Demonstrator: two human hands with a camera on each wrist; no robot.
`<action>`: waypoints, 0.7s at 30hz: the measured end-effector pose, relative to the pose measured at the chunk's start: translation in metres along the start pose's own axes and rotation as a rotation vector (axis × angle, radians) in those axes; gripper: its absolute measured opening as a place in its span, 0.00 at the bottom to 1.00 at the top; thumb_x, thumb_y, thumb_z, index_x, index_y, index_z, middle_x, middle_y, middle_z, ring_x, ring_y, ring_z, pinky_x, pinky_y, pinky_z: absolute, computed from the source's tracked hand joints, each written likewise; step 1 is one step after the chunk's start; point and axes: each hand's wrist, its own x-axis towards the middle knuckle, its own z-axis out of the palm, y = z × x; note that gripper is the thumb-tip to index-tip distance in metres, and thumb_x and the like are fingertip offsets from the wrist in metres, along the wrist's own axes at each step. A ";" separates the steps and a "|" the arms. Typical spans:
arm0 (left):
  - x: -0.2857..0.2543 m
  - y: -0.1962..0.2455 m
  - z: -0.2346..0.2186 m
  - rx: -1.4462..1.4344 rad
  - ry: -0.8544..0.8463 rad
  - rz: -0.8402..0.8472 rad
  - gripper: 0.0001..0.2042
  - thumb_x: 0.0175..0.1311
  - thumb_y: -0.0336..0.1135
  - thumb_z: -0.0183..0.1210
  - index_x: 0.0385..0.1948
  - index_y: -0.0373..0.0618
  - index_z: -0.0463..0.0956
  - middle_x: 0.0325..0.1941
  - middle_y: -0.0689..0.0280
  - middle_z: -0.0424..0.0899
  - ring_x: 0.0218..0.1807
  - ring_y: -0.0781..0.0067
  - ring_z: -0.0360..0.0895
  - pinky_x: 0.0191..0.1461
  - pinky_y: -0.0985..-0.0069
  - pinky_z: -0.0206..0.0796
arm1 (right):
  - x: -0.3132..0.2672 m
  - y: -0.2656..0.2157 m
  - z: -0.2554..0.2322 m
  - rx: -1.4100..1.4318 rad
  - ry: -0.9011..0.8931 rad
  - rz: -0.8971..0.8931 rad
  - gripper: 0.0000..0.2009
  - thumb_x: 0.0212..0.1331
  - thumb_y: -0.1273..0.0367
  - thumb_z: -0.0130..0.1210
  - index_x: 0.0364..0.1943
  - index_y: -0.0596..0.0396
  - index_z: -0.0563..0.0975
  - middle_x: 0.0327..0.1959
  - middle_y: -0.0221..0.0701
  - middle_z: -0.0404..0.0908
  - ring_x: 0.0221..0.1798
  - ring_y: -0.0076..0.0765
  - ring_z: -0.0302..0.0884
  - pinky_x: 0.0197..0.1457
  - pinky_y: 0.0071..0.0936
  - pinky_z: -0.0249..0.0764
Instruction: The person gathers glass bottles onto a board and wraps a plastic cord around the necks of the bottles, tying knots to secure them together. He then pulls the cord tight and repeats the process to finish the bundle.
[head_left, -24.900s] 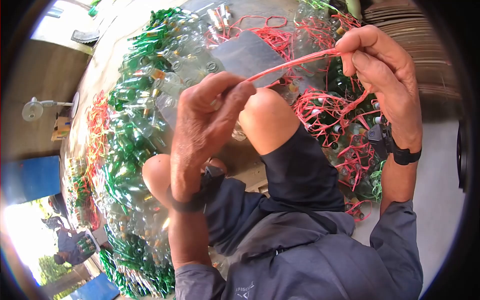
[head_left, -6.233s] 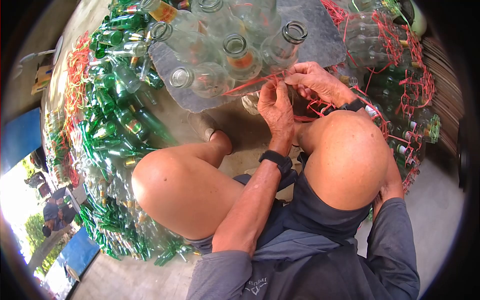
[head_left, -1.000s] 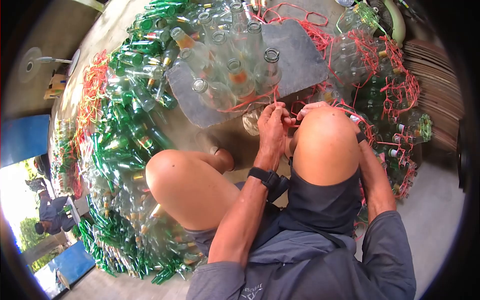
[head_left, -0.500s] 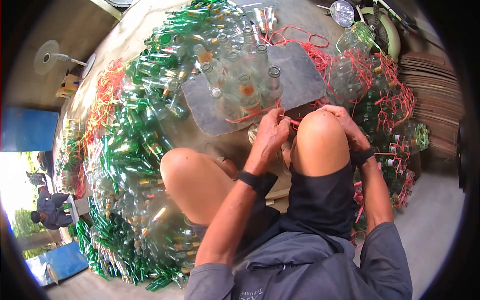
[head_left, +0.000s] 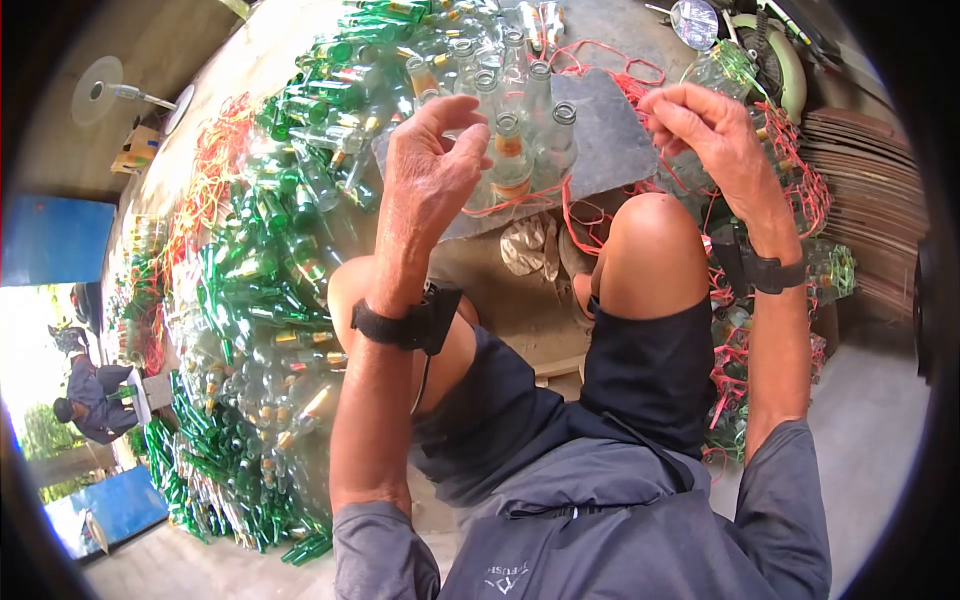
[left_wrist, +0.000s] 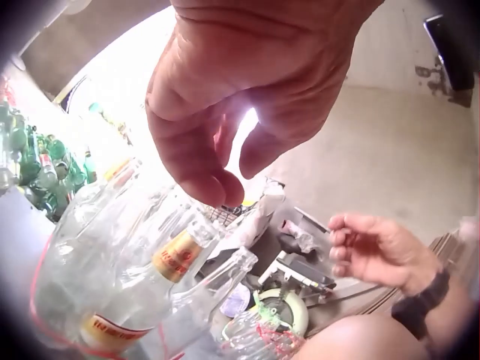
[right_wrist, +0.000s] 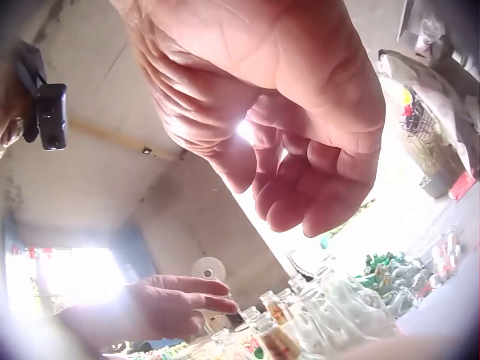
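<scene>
Several clear glass bottles [head_left: 509,155], some with orange labels, stand upright in a cluster on a dark grey slab [head_left: 600,135]. Red plastic twine [head_left: 500,208] runs round the lower part of the cluster, and its loose end hangs off the slab's near edge. My left hand [head_left: 432,165] is raised over the near left side of the bottles, fingers loosely bent and nothing in them. To the right of the cluster, my right hand [head_left: 720,140] is also up in the air, its fingers loosely curled and holding nothing, as the right wrist view shows.
A heap of green bottles [head_left: 270,240] and clear ones spreads along the left. Red twine [head_left: 215,150] lies in a pile beyond it. Twine-tied bottles stand at the right, beside stacked brown sheets [head_left: 860,190]. My knees [head_left: 650,240] flank the slab's near side.
Since earlier, bottles have come onto the slab with twine round them. Within the last second both hands have let go of the twine, risen and moved apart, left hand leftward, right hand up.
</scene>
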 end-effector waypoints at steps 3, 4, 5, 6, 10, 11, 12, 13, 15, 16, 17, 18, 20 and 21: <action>0.012 -0.020 0.007 0.111 -0.022 0.066 0.20 0.68 0.28 0.58 0.61 0.36 0.73 0.55 0.56 0.83 0.35 0.76 0.84 0.37 0.79 0.77 | 0.025 -0.018 0.016 0.003 0.004 -0.120 0.11 0.69 0.64 0.56 0.42 0.58 0.84 0.30 0.22 0.81 0.32 0.16 0.74 0.38 0.19 0.73; 0.017 -0.026 0.010 0.160 -0.032 0.133 0.21 0.67 0.28 0.59 0.62 0.36 0.72 0.57 0.55 0.83 0.35 0.75 0.84 0.37 0.79 0.77 | 0.035 -0.023 0.020 0.003 0.003 -0.124 0.11 0.69 0.64 0.56 0.42 0.58 0.84 0.30 0.22 0.81 0.32 0.16 0.74 0.38 0.19 0.73; 0.020 -0.030 0.014 0.191 -0.058 0.154 0.23 0.65 0.27 0.59 0.62 0.35 0.71 0.58 0.54 0.82 0.34 0.74 0.84 0.37 0.78 0.77 | 0.048 -0.028 0.024 -0.052 -0.007 -0.161 0.10 0.69 0.66 0.56 0.41 0.58 0.84 0.29 0.22 0.80 0.32 0.16 0.74 0.38 0.18 0.72; 0.021 -0.033 0.019 0.240 -0.047 0.173 0.24 0.62 0.28 0.60 0.62 0.34 0.71 0.56 0.51 0.83 0.32 0.75 0.84 0.37 0.76 0.76 | 0.060 -0.033 0.027 -0.107 -0.017 -0.200 0.10 0.68 0.67 0.57 0.40 0.58 0.84 0.29 0.21 0.80 0.32 0.16 0.74 0.38 0.18 0.72; 0.024 -0.042 0.035 0.355 0.018 0.194 0.21 0.59 0.31 0.59 0.55 0.34 0.75 0.38 0.54 0.85 0.27 0.70 0.80 0.36 0.69 0.73 | 0.107 -0.039 0.038 -0.168 -0.115 -0.300 0.10 0.68 0.67 0.59 0.44 0.59 0.83 0.30 0.21 0.79 0.34 0.13 0.72 0.38 0.18 0.71; 0.025 -0.045 0.037 0.353 0.039 0.231 0.20 0.59 0.31 0.59 0.53 0.34 0.75 0.36 0.53 0.85 0.26 0.69 0.80 0.36 0.68 0.73 | 0.116 -0.045 0.044 -0.218 -0.119 -0.273 0.10 0.67 0.68 0.60 0.44 0.61 0.82 0.30 0.21 0.79 0.34 0.13 0.71 0.37 0.19 0.71; 0.025 -0.049 0.039 0.349 0.062 0.267 0.19 0.59 0.30 0.59 0.52 0.34 0.76 0.33 0.52 0.84 0.26 0.67 0.80 0.36 0.68 0.73 | 0.126 -0.044 0.050 -0.223 -0.124 -0.284 0.10 0.67 0.68 0.60 0.44 0.61 0.82 0.30 0.21 0.79 0.34 0.13 0.71 0.37 0.19 0.71; 0.025 -0.053 0.042 0.332 0.090 0.263 0.18 0.58 0.29 0.58 0.51 0.35 0.76 0.33 0.50 0.83 0.25 0.66 0.80 0.36 0.67 0.73 | 0.139 -0.039 0.057 -0.212 -0.126 -0.335 0.10 0.65 0.68 0.60 0.42 0.61 0.82 0.29 0.23 0.80 0.32 0.16 0.73 0.36 0.21 0.71; 0.023 -0.053 0.047 0.362 0.095 0.267 0.17 0.61 0.28 0.58 0.52 0.34 0.74 0.41 0.45 0.82 0.39 0.50 0.82 0.46 0.60 0.74 | 0.162 -0.028 0.072 -0.224 -0.113 -0.390 0.11 0.60 0.68 0.60 0.41 0.61 0.82 0.28 0.31 0.82 0.30 0.26 0.78 0.37 0.28 0.75; 0.023 -0.055 0.049 0.387 0.122 0.326 0.17 0.62 0.28 0.57 0.52 0.34 0.74 0.44 0.42 0.81 0.44 0.44 0.82 0.51 0.58 0.73 | 0.170 -0.023 0.078 -0.224 -0.120 -0.399 0.11 0.60 0.68 0.60 0.41 0.61 0.82 0.28 0.31 0.82 0.30 0.26 0.78 0.37 0.28 0.75; 0.021 -0.052 0.051 0.318 0.094 0.245 0.16 0.63 0.27 0.56 0.53 0.33 0.72 0.47 0.40 0.80 0.52 0.36 0.77 0.57 0.53 0.70 | 0.176 -0.022 0.086 -0.328 -0.101 -0.403 0.11 0.59 0.67 0.61 0.41 0.60 0.82 0.29 0.34 0.84 0.31 0.32 0.81 0.38 0.31 0.76; 0.020 -0.050 0.052 0.327 0.077 0.238 0.16 0.64 0.26 0.55 0.53 0.33 0.71 0.47 0.40 0.80 0.51 0.35 0.77 0.55 0.52 0.70 | 0.182 -0.020 0.092 -0.433 -0.080 -0.407 0.11 0.57 0.67 0.61 0.41 0.58 0.82 0.30 0.37 0.85 0.33 0.37 0.83 0.40 0.34 0.77; 0.018 -0.048 0.054 0.319 0.070 0.217 0.16 0.64 0.24 0.53 0.54 0.31 0.69 0.48 0.39 0.78 0.51 0.33 0.76 0.54 0.50 0.69 | 0.191 -0.017 0.100 -0.496 -0.105 -0.400 0.13 0.55 0.65 0.61 0.43 0.54 0.82 0.33 0.40 0.86 0.39 0.47 0.85 0.45 0.41 0.79; 0.017 -0.048 0.056 0.316 0.078 0.213 0.16 0.64 0.24 0.53 0.54 0.31 0.69 0.48 0.39 0.78 0.51 0.33 0.76 0.54 0.50 0.69 | 0.194 -0.016 0.105 -0.618 -0.130 -0.402 0.15 0.55 0.64 0.60 0.45 0.53 0.82 0.35 0.40 0.86 0.42 0.49 0.85 0.48 0.43 0.79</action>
